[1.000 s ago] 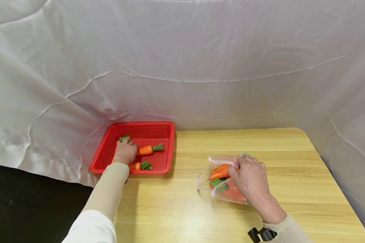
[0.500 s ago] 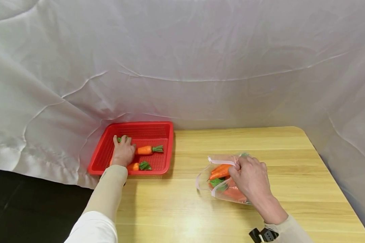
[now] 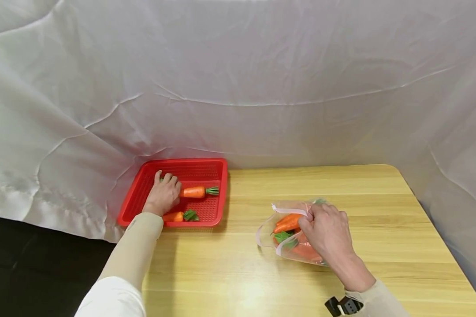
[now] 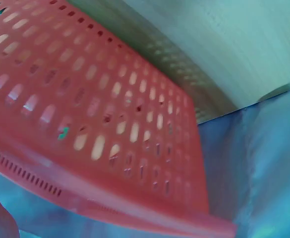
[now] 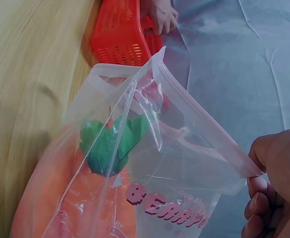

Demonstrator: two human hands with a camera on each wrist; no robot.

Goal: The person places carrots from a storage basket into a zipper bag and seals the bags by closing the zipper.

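Left hand (image 3: 163,197) is down in the red basket (image 3: 206,165) at the desk's (image 3: 341,185) ten o'clock corner, fingers curled over a carrot that is mostly hidden beneath them. A second carrot (image 3: 196,192) lies just beside it at three o'clock, a third carrot (image 3: 178,216) at five o'clock. These look like light, stiff, smooth plastic, so the thick orange body is the place to grip, not the floppy green top. Right hand (image 3: 327,229) pinches the rim of the clear zip bag (image 3: 291,246), limp and slippery film, holding its mouth open toward nine o'clock, carrots already inside.
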